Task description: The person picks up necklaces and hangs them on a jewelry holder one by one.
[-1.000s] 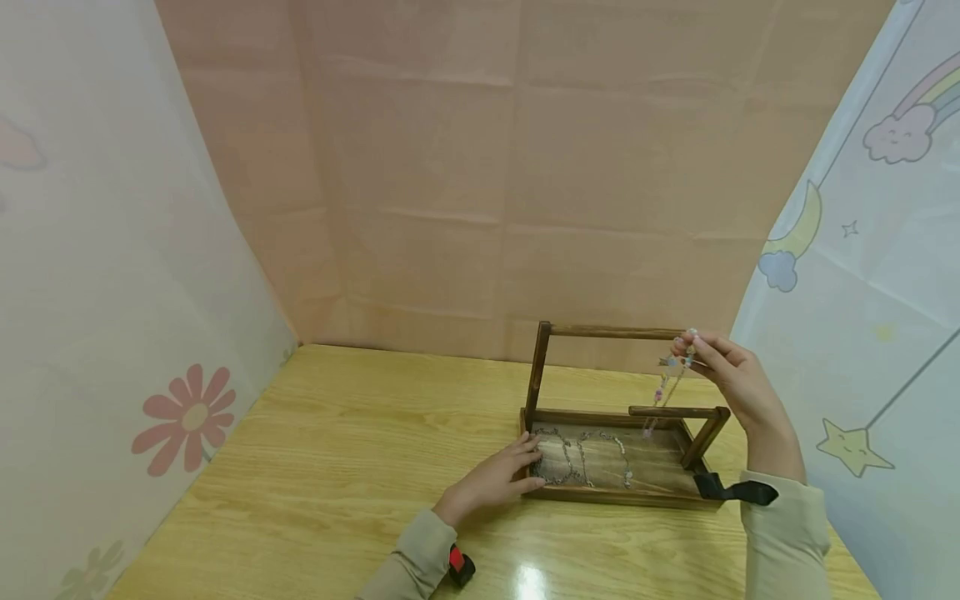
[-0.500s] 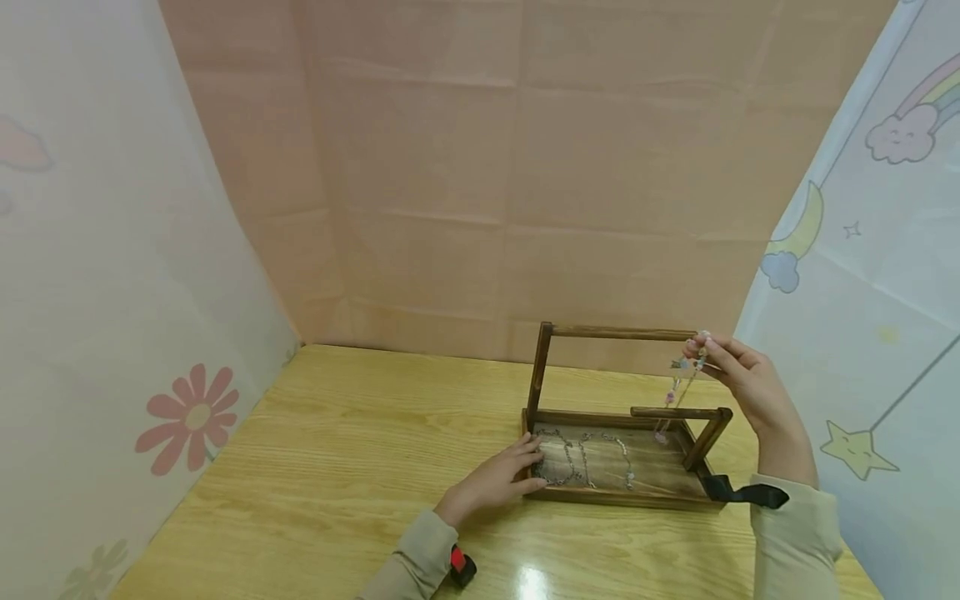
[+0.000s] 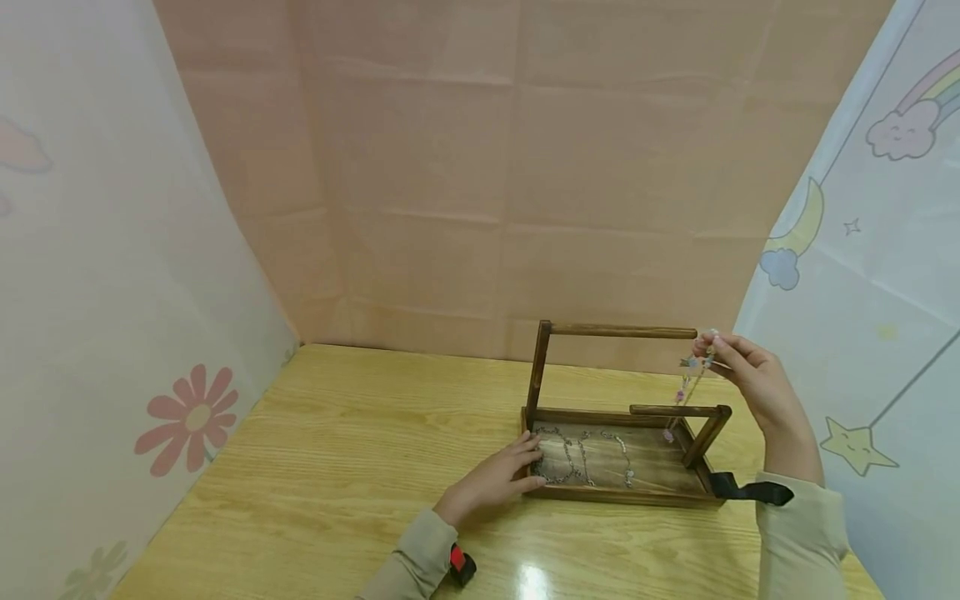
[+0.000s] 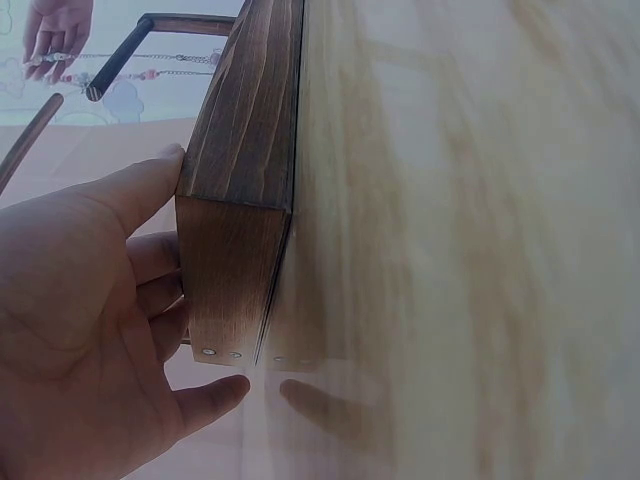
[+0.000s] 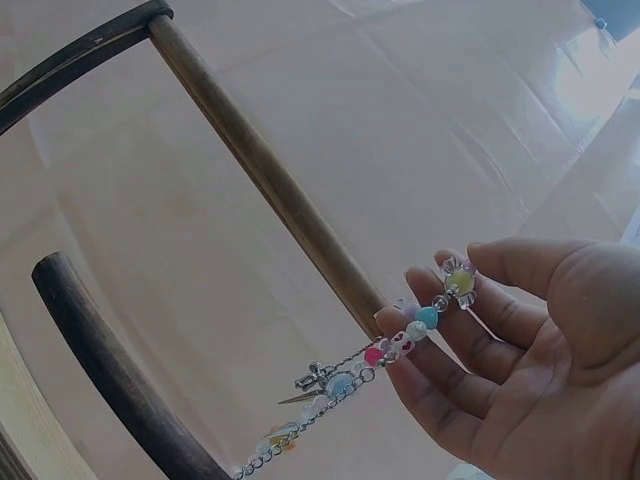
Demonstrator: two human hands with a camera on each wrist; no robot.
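Your left hand [image 3: 491, 479] has its fingers spread and touches the left end of the wooden tray [image 3: 622, 497]. Inside the tray are lying silver chains [image 3: 582, 460]. Further right, just beside the free end of the upper bar [image 3: 622, 332], the beaded chain [image 5: 340, 385] hangs from your right hand [image 3: 753, 379], which pinches it.

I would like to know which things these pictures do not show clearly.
Head view: links of the chains, too small.
Left wrist view: some fingertips of the left hand, hidden behind the tray.
Left wrist view: inside of the tray, hidden by its walls.
Right wrist view: lower part of the strand, cut off below.
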